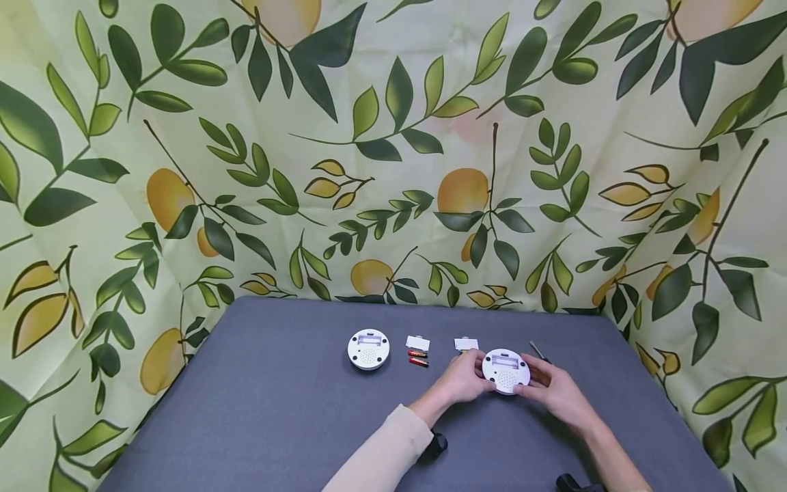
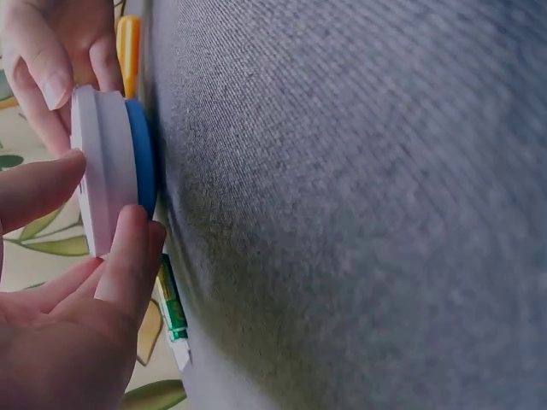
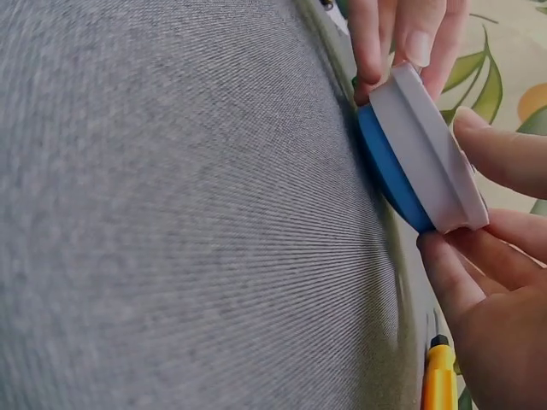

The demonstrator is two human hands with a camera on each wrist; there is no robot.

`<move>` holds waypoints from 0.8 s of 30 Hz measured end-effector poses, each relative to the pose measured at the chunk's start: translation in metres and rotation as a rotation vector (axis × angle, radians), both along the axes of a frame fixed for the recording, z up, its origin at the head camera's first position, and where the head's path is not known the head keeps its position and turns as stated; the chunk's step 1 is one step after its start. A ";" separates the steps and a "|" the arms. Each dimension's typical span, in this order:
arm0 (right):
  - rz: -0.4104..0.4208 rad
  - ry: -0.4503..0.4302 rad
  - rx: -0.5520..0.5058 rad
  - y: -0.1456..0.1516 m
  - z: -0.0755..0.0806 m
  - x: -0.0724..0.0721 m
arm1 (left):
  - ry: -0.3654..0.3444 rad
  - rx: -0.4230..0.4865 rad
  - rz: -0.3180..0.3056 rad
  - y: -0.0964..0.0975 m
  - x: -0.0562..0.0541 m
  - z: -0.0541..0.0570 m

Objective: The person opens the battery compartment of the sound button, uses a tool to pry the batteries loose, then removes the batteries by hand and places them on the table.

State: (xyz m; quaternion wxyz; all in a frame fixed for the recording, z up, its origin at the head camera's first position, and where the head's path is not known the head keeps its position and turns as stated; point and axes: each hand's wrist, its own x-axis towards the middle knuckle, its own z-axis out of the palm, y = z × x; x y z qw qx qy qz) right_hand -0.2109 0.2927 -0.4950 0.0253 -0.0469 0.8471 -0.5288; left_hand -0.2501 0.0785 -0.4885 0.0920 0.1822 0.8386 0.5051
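Note:
In the head view, a round white device [image 1: 507, 384] with an uncovered, empty battery compartment faces up between both hands. My left hand [image 1: 462, 377] grips its left edge, thumb on the near rim. Its right edge is held by my right hand [image 1: 556, 391], with thumb and fingers around the rim. The left wrist view shows the device [image 2: 107, 175] edge-on, with a blue part underneath close over the cloth. In the right wrist view, the same blue layer [image 3: 389, 166] faces the table.
Left on the grey tabletop [image 1: 264, 410] lies a second white device [image 1: 369, 355], compartment up. Red batteries [image 1: 419, 362] lie below a white cover [image 1: 418, 344]. Another cover [image 1: 466, 344] is behind my left hand, near a green battery [image 2: 173, 303]. A yellow-handled screwdriver [image 3: 440, 380] lies beyond my right hand.

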 end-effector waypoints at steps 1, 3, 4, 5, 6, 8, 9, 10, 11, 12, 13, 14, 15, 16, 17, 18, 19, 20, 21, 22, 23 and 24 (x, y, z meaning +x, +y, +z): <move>-0.002 0.005 0.012 0.000 0.000 0.000 | 0.004 -0.014 -0.001 -0.001 0.000 0.000; -0.013 0.028 0.051 -0.002 0.001 0.000 | 0.011 -0.039 -0.005 -0.004 -0.001 0.000; -0.022 0.039 0.075 -0.002 0.003 0.000 | 0.014 -0.049 -0.007 -0.005 -0.001 0.000; -0.029 0.051 0.099 -0.003 0.005 0.001 | 0.016 -0.059 -0.009 -0.008 -0.001 0.001; -0.038 0.058 0.121 -0.004 0.008 0.002 | 0.018 -0.071 -0.009 -0.011 0.000 0.004; -0.063 0.071 0.180 -0.008 0.015 0.003 | 0.025 -0.091 -0.005 -0.017 0.000 0.008; -0.070 0.073 0.210 -0.009 0.019 0.003 | 0.036 -0.099 -0.006 -0.021 0.001 0.011; -0.076 0.073 0.231 -0.011 0.022 0.004 | 0.050 -0.109 -0.007 -0.026 0.001 0.014; -0.078 0.077 0.254 -0.013 0.026 0.004 | 0.069 -0.125 -0.008 -0.031 0.001 0.017; -0.082 0.081 0.276 -0.015 0.029 0.005 | 0.094 -0.144 -0.009 -0.036 0.002 0.020; -0.084 0.089 0.298 -0.018 0.032 0.006 | 0.124 -0.164 -0.009 -0.042 0.002 0.023; -0.083 0.096 0.311 -0.021 0.036 0.008 | 0.151 -0.182 -0.010 -0.049 0.003 0.026; -0.081 0.105 0.315 -0.023 0.038 0.009 | 0.180 -0.199 -0.010 -0.056 0.004 0.029; -0.081 0.119 0.320 -0.026 0.040 0.010 | 0.205 -0.213 -0.005 -0.062 0.004 0.032; -0.081 0.135 0.329 -0.028 0.042 0.011 | 0.226 -0.228 0.002 -0.069 0.005 0.034; -0.081 0.147 0.335 -0.031 0.044 0.012 | 0.247 -0.237 0.011 -0.076 0.006 0.037; -0.082 0.162 0.343 -0.033 0.045 0.013 | 0.263 -0.246 0.020 -0.083 0.008 0.039; -0.081 0.174 0.351 -0.035 0.046 0.013 | 0.282 -0.256 0.030 -0.090 0.009 0.040; -0.081 0.189 0.363 -0.038 0.046 0.013 | 0.299 -0.265 0.043 -0.096 0.010 0.042; -0.080 0.207 0.373 -0.040 0.046 0.014 | 0.319 -0.273 0.054 -0.102 0.012 0.043; -0.080 0.219 0.377 -0.042 0.046 0.014 | 0.344 -0.280 0.063 -0.108 0.013 0.044; -0.077 0.231 0.382 -0.044 0.046 0.014 | 0.369 -0.289 0.072 -0.113 0.014 0.044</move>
